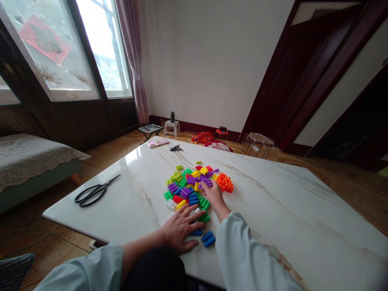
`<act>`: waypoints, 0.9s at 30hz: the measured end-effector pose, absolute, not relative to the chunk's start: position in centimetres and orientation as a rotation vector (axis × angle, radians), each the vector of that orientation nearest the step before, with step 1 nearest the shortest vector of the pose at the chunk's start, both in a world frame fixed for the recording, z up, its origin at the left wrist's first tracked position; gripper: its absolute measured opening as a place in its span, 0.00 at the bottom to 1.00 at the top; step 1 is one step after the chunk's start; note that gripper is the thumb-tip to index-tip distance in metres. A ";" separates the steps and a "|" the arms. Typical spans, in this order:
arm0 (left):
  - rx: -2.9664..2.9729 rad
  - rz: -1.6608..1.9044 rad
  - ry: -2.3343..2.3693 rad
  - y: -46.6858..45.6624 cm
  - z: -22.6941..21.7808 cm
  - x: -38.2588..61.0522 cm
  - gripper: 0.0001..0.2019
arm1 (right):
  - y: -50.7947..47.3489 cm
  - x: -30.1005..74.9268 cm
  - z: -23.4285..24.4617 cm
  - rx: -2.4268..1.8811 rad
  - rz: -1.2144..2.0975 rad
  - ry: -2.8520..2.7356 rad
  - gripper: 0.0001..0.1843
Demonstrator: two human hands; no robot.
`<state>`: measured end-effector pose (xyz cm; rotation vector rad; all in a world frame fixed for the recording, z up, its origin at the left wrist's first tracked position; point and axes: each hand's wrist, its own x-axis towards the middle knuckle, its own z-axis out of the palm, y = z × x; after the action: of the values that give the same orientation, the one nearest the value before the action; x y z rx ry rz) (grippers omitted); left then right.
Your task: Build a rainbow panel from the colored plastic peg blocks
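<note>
A pile of coloured plastic building blocks (189, 186) lies in the middle of a white marble table (273, 210). An orange studded block (224, 182) sits at the pile's right edge. My left hand (180, 228) lies flat on the table at the near side of the pile, fingers spread, touching blue and white blocks. My right hand (214, 195) reaches into the pile, its fingers curled over a purple block (207, 182) just left of the orange one. Two blue blocks (207, 239) lie loose beside my left hand.
Black scissors (95, 190) lie on the table's left side. A pink phone (158, 142) and keys (176, 148) rest at the far edge. A bed (27, 161) stands at left. Small stools (171, 127) and a red bag (203, 137) sit on the floor beyond.
</note>
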<state>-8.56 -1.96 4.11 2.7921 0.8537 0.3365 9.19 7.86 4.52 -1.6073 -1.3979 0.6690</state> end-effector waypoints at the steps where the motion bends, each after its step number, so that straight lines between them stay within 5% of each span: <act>1: 2.787 0.345 0.856 -2.0 4.1 -8.6 0.30 | 7.9 8.8 4.7 -1.611 0.623 -1.452 0.25; 9: 2.776 0.374 0.872 -2.1 3.8 -8.6 0.30 | 6.9 8.6 4.8 -1.981 0.308 -1.792 0.29; 14: 2.797 0.382 0.881 -2.1 4.0 -8.5 0.30 | 7.4 8.5 4.6 -1.868 0.625 -1.604 0.30; 17: 2.798 0.380 0.874 -2.1 3.9 -8.5 0.30 | 7.2 8.6 4.8 -1.802 0.665 -1.562 0.27; 22: 2.795 0.364 0.880 -2.1 3.8 -8.6 0.30 | 6.1 8.8 5.2 -1.935 0.234 -1.707 0.14; 27: 2.801 0.378 0.878 -2.1 4.0 -8.5 0.30 | 5.8 8.5 5.3 -2.095 0.167 -1.783 0.25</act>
<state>-8.49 -2.11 3.98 2.8015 0.8778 0.3780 8.50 5.82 5.28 -2.0946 -1.7832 0.1674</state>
